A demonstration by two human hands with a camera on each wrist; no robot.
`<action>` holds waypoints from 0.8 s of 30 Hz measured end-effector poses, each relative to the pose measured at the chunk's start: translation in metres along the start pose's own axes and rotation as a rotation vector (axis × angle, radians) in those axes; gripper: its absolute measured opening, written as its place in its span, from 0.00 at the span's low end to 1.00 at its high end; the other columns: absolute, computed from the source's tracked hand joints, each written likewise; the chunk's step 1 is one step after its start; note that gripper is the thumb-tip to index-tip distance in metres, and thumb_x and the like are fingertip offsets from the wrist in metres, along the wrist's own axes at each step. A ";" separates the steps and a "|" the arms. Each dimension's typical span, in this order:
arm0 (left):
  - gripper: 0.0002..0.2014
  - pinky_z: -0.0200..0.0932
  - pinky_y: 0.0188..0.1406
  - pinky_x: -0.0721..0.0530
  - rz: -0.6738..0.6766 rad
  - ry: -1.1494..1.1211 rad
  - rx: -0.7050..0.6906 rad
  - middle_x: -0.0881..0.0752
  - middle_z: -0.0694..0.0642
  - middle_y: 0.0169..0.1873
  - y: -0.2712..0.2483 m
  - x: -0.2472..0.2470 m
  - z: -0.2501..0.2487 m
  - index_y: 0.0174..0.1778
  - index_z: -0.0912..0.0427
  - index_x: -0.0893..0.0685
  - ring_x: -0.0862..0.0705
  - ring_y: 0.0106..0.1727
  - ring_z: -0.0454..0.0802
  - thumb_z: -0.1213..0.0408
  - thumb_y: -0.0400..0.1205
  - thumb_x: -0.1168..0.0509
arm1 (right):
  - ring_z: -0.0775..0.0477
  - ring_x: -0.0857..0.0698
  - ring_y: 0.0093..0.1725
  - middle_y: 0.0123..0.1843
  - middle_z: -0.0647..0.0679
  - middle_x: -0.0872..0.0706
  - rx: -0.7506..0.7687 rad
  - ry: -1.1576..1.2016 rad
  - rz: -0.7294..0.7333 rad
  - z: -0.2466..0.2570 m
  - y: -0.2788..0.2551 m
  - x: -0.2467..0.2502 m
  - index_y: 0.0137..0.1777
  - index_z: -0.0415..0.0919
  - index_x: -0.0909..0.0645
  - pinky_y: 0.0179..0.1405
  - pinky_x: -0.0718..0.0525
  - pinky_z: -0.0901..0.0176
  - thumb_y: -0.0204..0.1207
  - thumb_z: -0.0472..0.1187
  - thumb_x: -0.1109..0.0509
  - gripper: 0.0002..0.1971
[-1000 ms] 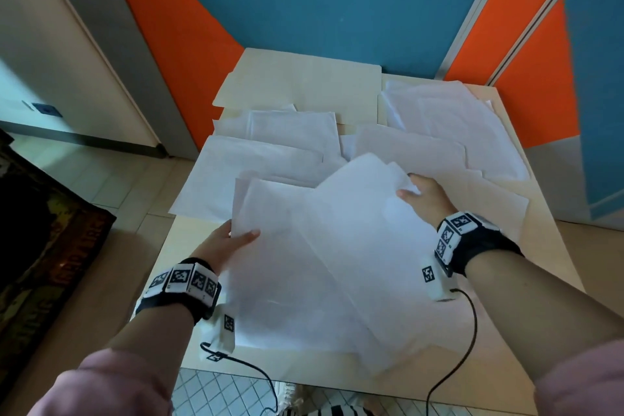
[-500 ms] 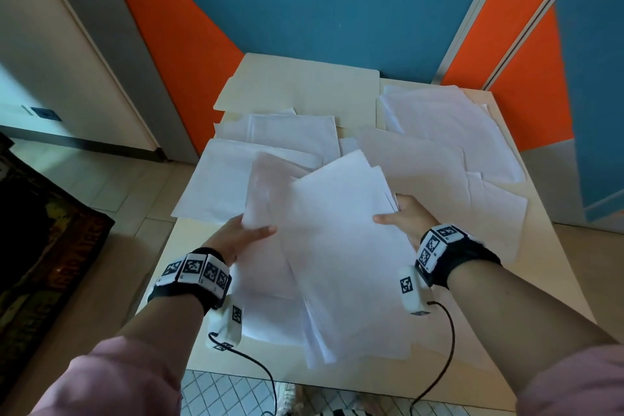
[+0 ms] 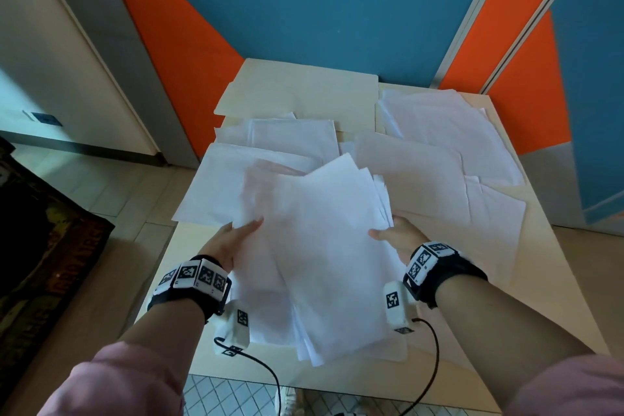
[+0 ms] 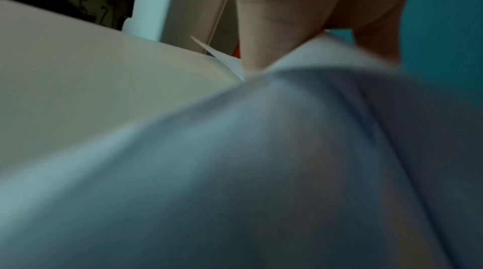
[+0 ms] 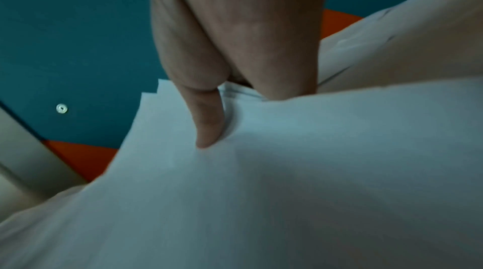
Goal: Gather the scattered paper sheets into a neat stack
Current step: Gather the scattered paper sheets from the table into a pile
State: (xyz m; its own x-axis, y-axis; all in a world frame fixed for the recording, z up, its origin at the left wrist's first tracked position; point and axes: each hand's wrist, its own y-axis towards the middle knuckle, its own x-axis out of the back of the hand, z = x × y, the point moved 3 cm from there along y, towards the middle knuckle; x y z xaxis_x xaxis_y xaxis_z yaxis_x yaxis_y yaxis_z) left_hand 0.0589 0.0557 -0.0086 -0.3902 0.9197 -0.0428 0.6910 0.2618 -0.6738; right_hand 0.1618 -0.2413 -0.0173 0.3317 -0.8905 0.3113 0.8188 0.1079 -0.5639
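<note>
Left hand (image 3: 233,240) and right hand (image 3: 398,238) pinch the loose paper bundle (image 3: 324,263) (edges fanned); square it before adding sheets at twelve o'clock (image 3: 290,138).

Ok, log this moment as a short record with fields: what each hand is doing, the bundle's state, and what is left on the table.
left hand: grips the left edge of the bundle, thumb on top
right hand: grips the right edge, thumb on top
bundle of sheets: held between both hands, fanned, edges not aligned
loose sheets: several lie farther back and to the right on the table
table: pale top
task state: stack not yet squared; loose sheets not yet gathered
</note>
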 end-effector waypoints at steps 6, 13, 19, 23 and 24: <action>0.39 0.43 0.51 0.21 0.215 -0.104 0.024 0.14 0.50 0.58 -0.017 -0.006 -0.001 0.70 0.57 0.24 0.19 0.65 0.47 0.31 0.70 0.40 | 0.39 0.17 0.61 0.61 0.41 0.16 -0.011 0.215 -0.189 -0.010 0.009 0.005 0.66 0.30 0.22 0.63 0.24 0.53 0.75 0.27 0.33 0.18; 0.51 0.59 0.72 0.26 0.092 0.098 0.027 0.14 0.63 0.63 0.022 0.011 0.031 0.67 0.62 0.20 0.17 0.65 0.61 0.37 0.50 0.20 | 0.39 0.17 0.61 0.61 0.41 0.14 -0.103 0.195 0.065 -0.019 0.002 -0.014 0.67 0.32 0.22 0.66 0.21 0.45 0.75 0.31 0.31 0.19; 0.20 0.40 0.40 0.15 0.013 0.134 -0.054 0.13 0.60 0.46 -0.002 -0.009 0.015 0.65 0.71 0.22 0.13 0.43 0.53 0.66 0.80 0.34 | 0.39 0.16 0.59 0.64 0.38 0.16 0.115 0.005 -0.024 -0.006 -0.006 -0.018 0.66 0.34 0.25 0.64 0.19 0.45 0.73 0.27 0.30 0.22; 0.28 0.49 0.62 0.22 -0.091 0.356 -0.039 0.16 0.63 0.61 -0.003 -0.003 0.014 0.69 0.68 0.24 0.17 0.60 0.60 0.48 0.84 0.46 | 0.33 0.15 0.55 0.56 0.34 0.13 0.217 -0.176 -0.137 -0.001 -0.003 -0.017 0.65 0.38 0.22 0.62 0.18 0.42 0.76 0.30 0.36 0.18; 0.29 0.52 0.65 0.22 -0.071 0.352 -0.027 0.16 0.64 0.61 -0.001 -0.001 0.015 0.69 0.68 0.24 0.17 0.61 0.61 0.47 0.84 0.46 | 0.34 0.14 0.54 0.54 0.36 0.13 0.237 -0.196 -0.134 0.000 -0.004 -0.019 0.65 0.38 0.23 0.60 0.19 0.45 0.75 0.31 0.35 0.18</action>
State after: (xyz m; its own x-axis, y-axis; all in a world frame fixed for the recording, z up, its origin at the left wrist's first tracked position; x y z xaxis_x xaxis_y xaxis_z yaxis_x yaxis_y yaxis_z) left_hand 0.0490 0.0498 -0.0190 -0.2074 0.9422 0.2632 0.6875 0.3318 -0.6459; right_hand 0.1523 -0.2247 -0.0212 0.2790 -0.8040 0.5250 0.9396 0.1158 -0.3220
